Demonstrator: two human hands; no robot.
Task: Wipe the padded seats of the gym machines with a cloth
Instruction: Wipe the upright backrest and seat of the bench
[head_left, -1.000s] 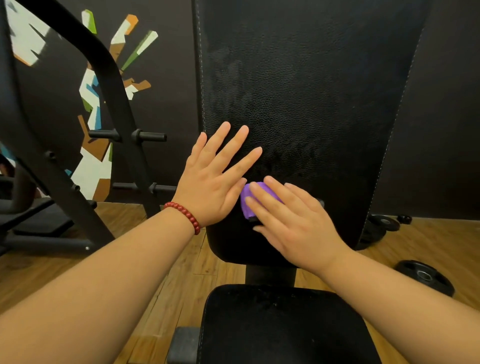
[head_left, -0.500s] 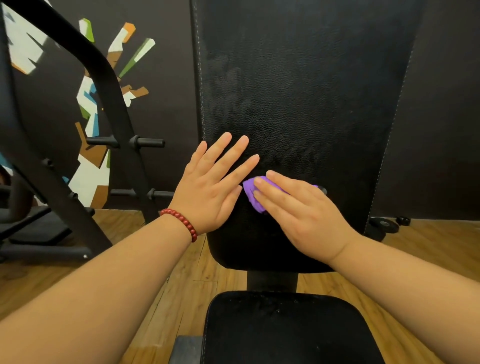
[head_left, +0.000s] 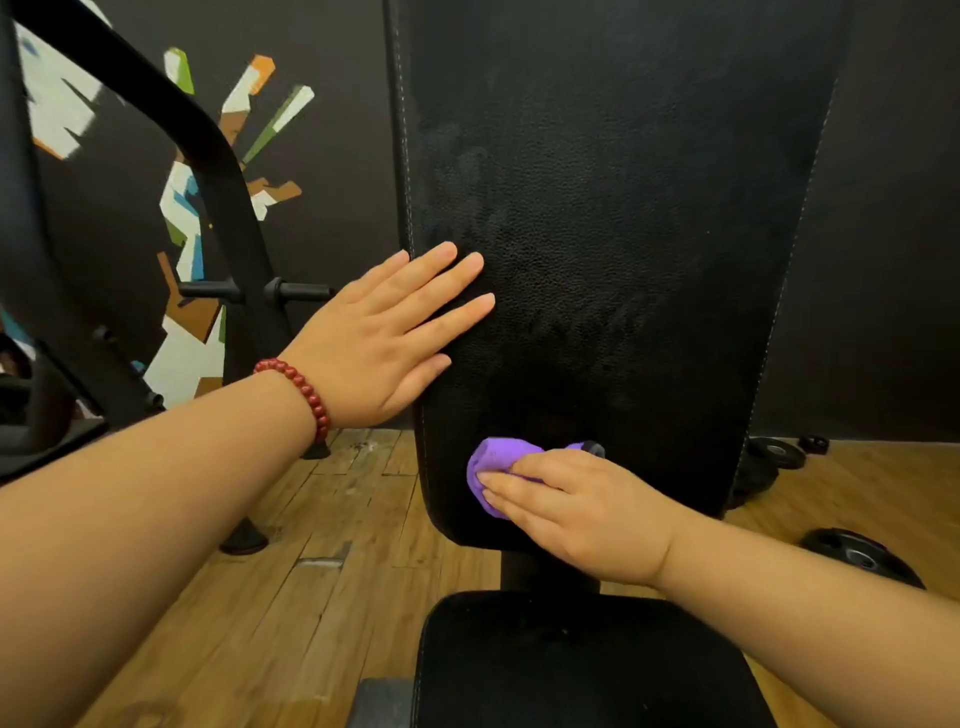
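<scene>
Cloth (head_left: 493, 467) — purple, bunched — sits under the fingertips of the right hand (head_left: 582, 514), pressed against the lower part of the black back pad (head_left: 623, 208), close to its bottom edge and nearer its left stitched seam. Right hand lies flat on it, fingers almost straight and together, laid over the cloth rather than curled round it. A fold of purple shows beyond the fingertips, a smaller bit above the knuckles.

Left hand (head_left: 384, 338) is up and to the left of the cloth hand, apart from it. Palm flat across the pad's left edge, fingers straight and slightly spread, holding nothing. Red bead bracelet (head_left: 301, 395) on that wrist.

Above the cloth the pad surface shows dull, smeary patches. Below the right wrist lies the black seat pad (head_left: 571, 665).

Right of the right forearm, on the wooden floor (head_left: 311, 597), black weight plates (head_left: 862, 558) — one near, more farther back by the wall. Left of the left hand stands a black rack frame (head_left: 218, 171) with pegs; behind it, a painted mural (head_left: 182, 208) on dark wall.
</scene>
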